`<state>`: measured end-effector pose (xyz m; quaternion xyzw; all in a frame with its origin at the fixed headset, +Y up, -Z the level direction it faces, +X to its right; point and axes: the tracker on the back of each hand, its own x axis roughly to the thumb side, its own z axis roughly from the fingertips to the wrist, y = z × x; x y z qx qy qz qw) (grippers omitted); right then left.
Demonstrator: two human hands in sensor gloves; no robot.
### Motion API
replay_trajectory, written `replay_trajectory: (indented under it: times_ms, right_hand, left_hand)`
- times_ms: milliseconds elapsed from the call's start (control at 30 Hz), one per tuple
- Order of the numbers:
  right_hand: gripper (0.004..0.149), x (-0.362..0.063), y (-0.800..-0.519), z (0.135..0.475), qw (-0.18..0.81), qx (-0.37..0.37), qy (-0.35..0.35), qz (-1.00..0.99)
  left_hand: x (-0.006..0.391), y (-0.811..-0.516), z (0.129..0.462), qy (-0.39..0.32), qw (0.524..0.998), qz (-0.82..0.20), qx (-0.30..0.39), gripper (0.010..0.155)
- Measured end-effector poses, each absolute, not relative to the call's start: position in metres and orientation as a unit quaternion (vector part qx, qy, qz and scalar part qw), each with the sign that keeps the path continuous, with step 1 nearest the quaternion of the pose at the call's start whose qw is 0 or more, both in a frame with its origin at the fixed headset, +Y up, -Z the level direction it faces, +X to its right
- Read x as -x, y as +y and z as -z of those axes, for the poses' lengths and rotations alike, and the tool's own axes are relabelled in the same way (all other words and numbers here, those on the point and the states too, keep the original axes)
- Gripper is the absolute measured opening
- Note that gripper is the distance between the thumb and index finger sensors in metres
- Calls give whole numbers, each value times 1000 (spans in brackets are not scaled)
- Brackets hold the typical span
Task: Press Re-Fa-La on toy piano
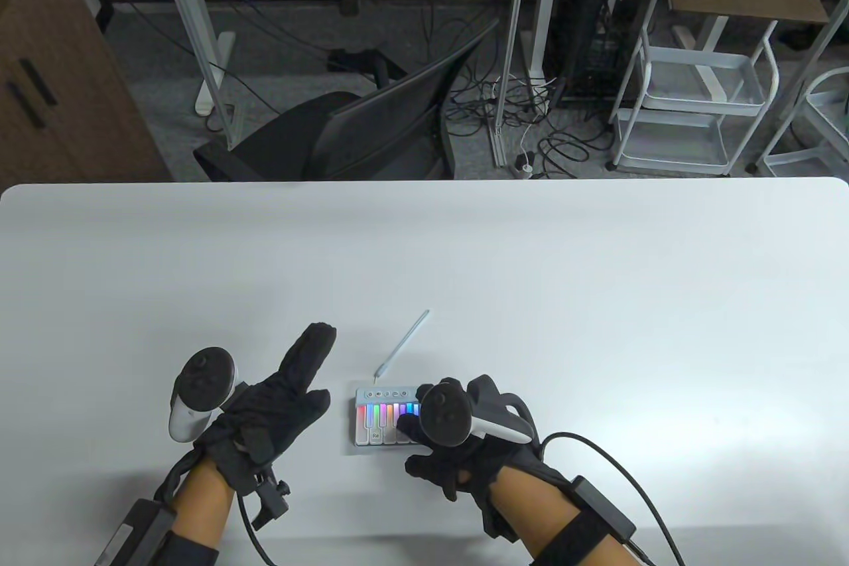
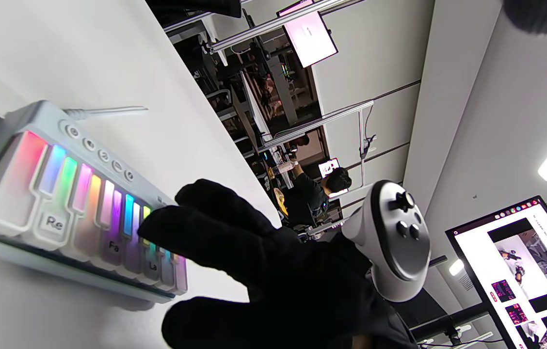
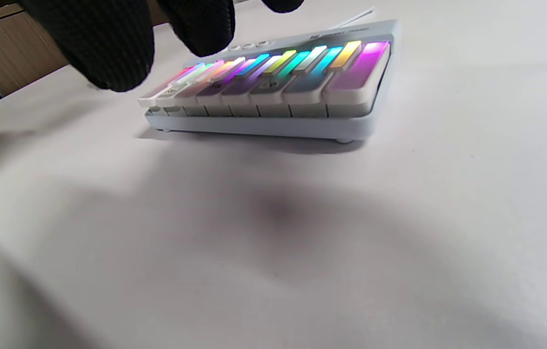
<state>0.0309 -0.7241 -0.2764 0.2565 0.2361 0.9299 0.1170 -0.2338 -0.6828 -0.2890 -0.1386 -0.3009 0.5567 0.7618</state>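
The toy piano [image 1: 379, 425] is a small white keyboard with rainbow-lit keys, near the table's front middle. In the left wrist view [image 2: 60, 194] its keys show labels Re [image 2: 54, 223], Fa [image 2: 114, 246] and La [image 2: 152, 266]. My right hand [image 1: 431, 446] reaches over the piano's right half, one fingertip [image 1: 406, 423] over the keys near La. In the right wrist view my fingers [image 3: 108, 43] hang just above the keys [image 3: 273, 87]; contact cannot be told. My left hand [image 1: 285, 393] rests open on the table left of the piano, touching nothing.
A thin white cable [image 1: 404, 344] runs from the piano's back edge toward the table middle. The white table [image 1: 530, 274] stretches wide around the piano. An office chair [image 1: 371, 128] and a wire trolley [image 1: 696, 101] stand beyond the far edge.
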Motion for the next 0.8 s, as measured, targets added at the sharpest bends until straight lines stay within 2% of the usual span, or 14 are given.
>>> replay_trajectory:
  times_ms: [800]
  right_hand:
    - [64,-23,-733,273,97,-264,252,-926]
  left_hand:
    - [233,-683,289,-301,764,-553,139,91]
